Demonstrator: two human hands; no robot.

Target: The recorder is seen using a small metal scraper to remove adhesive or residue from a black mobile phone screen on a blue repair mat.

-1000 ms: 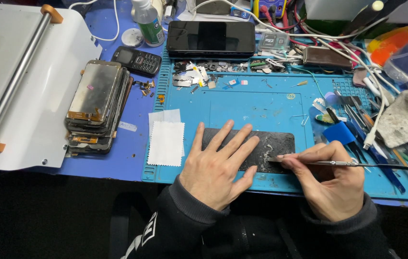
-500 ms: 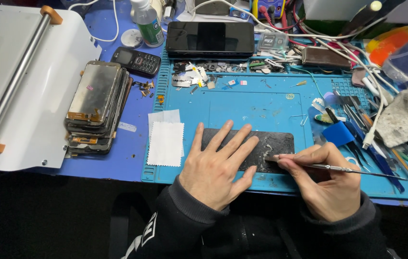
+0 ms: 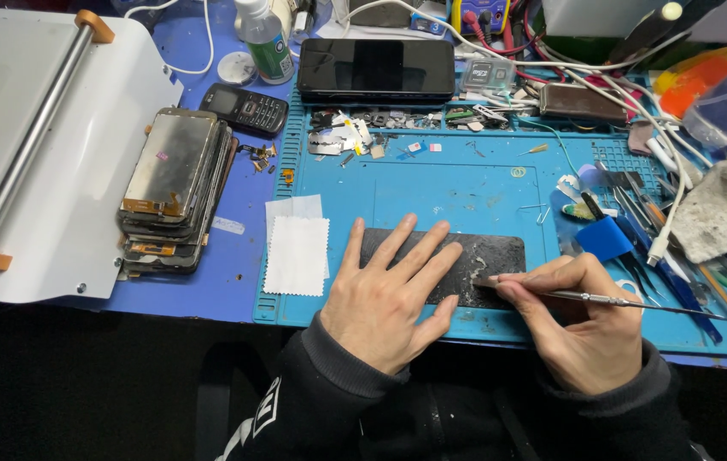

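Pressing flat with left hand (image 3: 385,303), fingers spread, on dark phone panel (image 3: 491,256) atop blue mat (image 3: 457,183) — right hand (image 3: 585,329) pinched shut on thin metal tool (image 3: 628,301), tip at panel's edge.

Hidden, cropped and unclear parts

The left hand (image 3: 385,294) covers most of the dark panel's (image 3: 500,256) nine o'clock half; the right hand (image 3: 581,329) hides its five o'clock corner. The white machine (image 3: 56,196) is cut off at nine and twelve o'clock, the clear bottle (image 3: 262,38) at twelve. Small parts (image 3: 346,137) are too tiny to identify.
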